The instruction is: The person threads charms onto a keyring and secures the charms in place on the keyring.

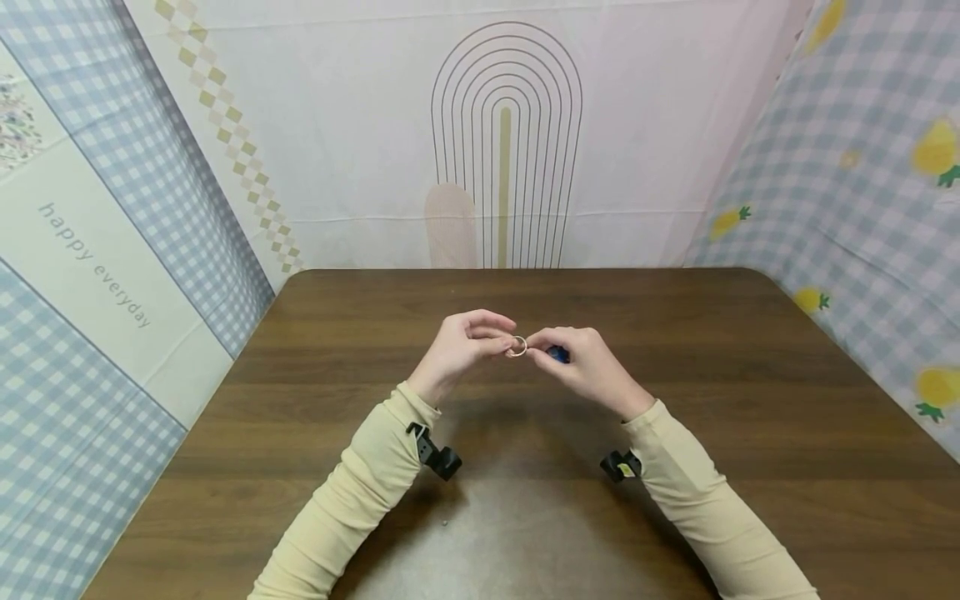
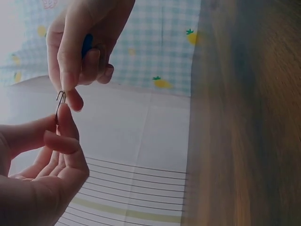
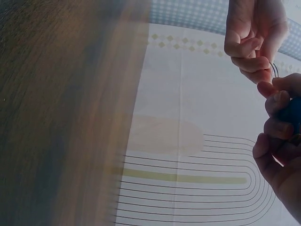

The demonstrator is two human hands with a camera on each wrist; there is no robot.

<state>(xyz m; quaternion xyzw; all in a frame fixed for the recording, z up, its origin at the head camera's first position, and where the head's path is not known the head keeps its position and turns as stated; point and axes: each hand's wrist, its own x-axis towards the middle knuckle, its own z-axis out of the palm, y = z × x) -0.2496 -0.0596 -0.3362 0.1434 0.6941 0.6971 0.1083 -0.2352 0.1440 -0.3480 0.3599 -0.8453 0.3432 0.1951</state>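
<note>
Barely visible: blue object (image 1: 558, 355) (palm-hidden)

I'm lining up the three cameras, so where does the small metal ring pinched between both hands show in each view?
Head: the small metal ring is at picture centre, between the left hand and right hand, above the brown wooden table.
Left wrist: upper left, seen edge-on as thin wire between fingertips.
Right wrist: upper right edge, a thin sliver.
Shared landmark: the arch-line backdrop.
</note>
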